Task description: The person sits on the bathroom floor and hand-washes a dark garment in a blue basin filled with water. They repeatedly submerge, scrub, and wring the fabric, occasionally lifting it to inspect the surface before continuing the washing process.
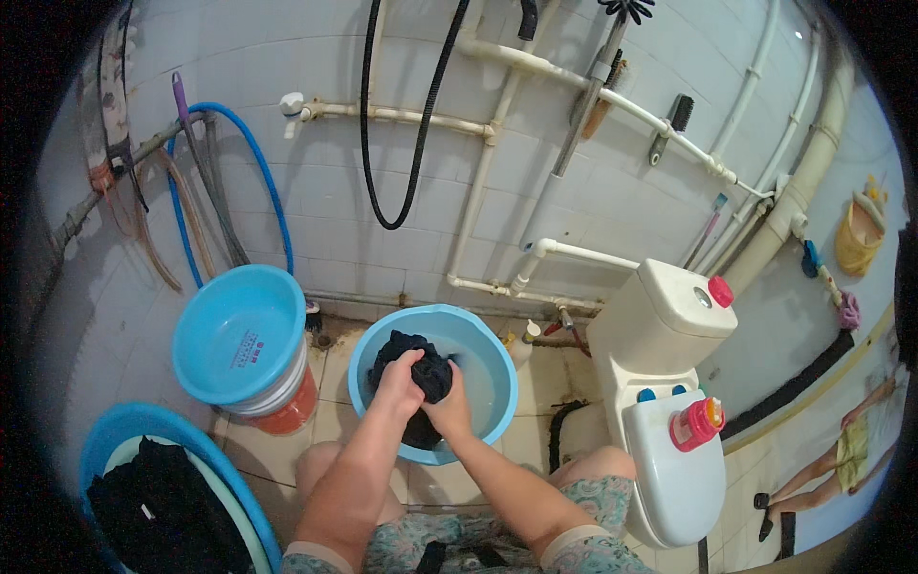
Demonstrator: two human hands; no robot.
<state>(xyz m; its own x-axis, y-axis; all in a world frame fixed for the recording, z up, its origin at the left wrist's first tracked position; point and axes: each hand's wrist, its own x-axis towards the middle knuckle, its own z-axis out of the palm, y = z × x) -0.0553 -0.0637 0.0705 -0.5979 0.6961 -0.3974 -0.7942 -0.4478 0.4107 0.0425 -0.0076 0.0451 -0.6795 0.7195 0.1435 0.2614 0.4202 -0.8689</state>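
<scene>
As both forearms converge over the light-blue basin, the left hand is closed on the left side of a black cloth, with the right hand clamped on its other side. Held as a compact bundle between the two, the cloth is inside the basin's rim; further black folds lie beneath and behind it, and whether these belong to the same piece cannot be determined. Cloudy liquid shows at the right of the basin, which stands on the tiled floor. In the inspector's judgement, the step in hand is two-handed squeezing or rubbing of the cloth; whether it is being twisted is not established. The next move calls for a firm grip from both sides, with the bundle held within the rim so that drips fall inside. Noted at lower left: a blue tub containing a pale inner basin and dark fabric.
</scene>
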